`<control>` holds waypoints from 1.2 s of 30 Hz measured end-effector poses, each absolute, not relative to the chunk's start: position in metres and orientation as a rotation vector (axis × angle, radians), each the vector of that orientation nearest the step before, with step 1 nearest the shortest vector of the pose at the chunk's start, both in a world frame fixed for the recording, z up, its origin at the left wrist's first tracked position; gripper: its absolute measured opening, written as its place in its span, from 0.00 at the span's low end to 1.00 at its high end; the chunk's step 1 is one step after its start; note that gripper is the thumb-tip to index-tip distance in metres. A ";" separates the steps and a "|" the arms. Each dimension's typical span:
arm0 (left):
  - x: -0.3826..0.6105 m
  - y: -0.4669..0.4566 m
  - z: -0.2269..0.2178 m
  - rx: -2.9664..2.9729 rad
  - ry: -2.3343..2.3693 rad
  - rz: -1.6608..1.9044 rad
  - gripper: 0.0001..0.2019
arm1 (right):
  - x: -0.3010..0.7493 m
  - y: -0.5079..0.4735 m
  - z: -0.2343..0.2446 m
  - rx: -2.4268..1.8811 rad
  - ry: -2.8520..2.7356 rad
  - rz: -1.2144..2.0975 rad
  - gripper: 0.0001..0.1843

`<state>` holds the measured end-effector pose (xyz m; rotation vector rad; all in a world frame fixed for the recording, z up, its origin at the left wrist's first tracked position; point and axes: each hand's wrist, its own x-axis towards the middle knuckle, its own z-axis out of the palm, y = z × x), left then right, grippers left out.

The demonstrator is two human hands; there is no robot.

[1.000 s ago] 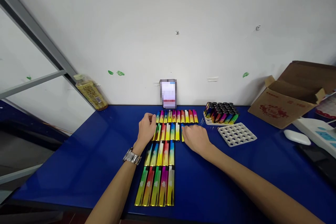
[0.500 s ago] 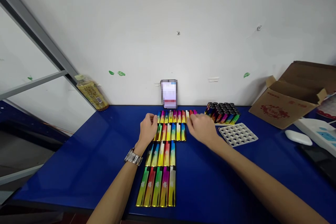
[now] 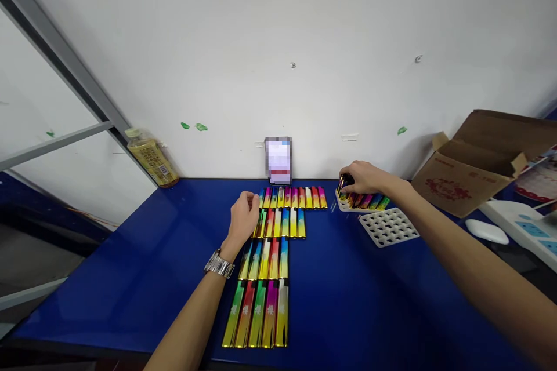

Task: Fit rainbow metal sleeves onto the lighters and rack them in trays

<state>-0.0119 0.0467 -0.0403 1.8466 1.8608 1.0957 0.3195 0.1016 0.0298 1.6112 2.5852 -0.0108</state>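
1. On the glossy blue tabletop (image 3: 339, 295): slim metallic lighters (image 3: 259, 316) with bright colours fading into gold, laid flat side by side in four rows, one behind another.
2. Counted from the front: five, five, about seven and about ten, stretching farther right in the two rear rows.
3. Rests the left hand (image 3: 242, 217), ringed at the wrist by a silver metal-link watch (image 3: 220, 264), at the left end of the third row; half curled, thumb near the fingertips; cannot tell whether gripping a lighter.
4. Reaches with the right hand (image 3: 369, 177) over upright multicoloured lighters (image 3: 368, 202); bent around the dark top of one at the left end; cannot tell how tightly closed.
5. Beneath these, a white plastic holder (image 3: 348, 207); just in front, a flat white tray with rows of holes (image 3: 382, 244).
6. Propped against the white wall (image 3: 357, 87), behind the rows, a dark-framed phone with a blurred screen (image 3: 279, 159).
7. At far left, a yellow-labelled plastic bottle (image 3: 152, 156); at right, an open brown cardboard box (image 3: 452, 185) and a small white rounded case (image 3: 486, 231).
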 end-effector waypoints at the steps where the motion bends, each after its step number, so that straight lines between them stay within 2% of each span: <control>1: -0.012 0.047 -0.040 1.846 1.860 1.093 0.14 | 0.319 0.102 0.031 1.587 2.598 -0.016 0.20; 11: -0.013 0.048 -0.041 1.860 1.860 1.079 0.14 | 0.323 0.098 0.048 1.492 2.678 0.026 0.21; 19: -0.013 0.047 -0.039 1.885 1.867 1.113 0.14 | 0.316 0.089 0.066 1.544 2.722 -0.140 0.19; 25: 0.005 0.028 -0.018 2.072 1.596 1.277 0.14 | 0.294 0.056 0.066 1.477 2.895 -0.609 0.18; 32: 0.042 0.000 -0.008 2.070 1.052 0.754 0.23 | 0.260 0.030 0.050 1.258 3.026 -1.175 0.18; 36: 0.045 0.001 -0.013 2.037 1.018 0.686 0.18 | 0.250 0.028 0.039 1.256 3.021 -1.368 0.17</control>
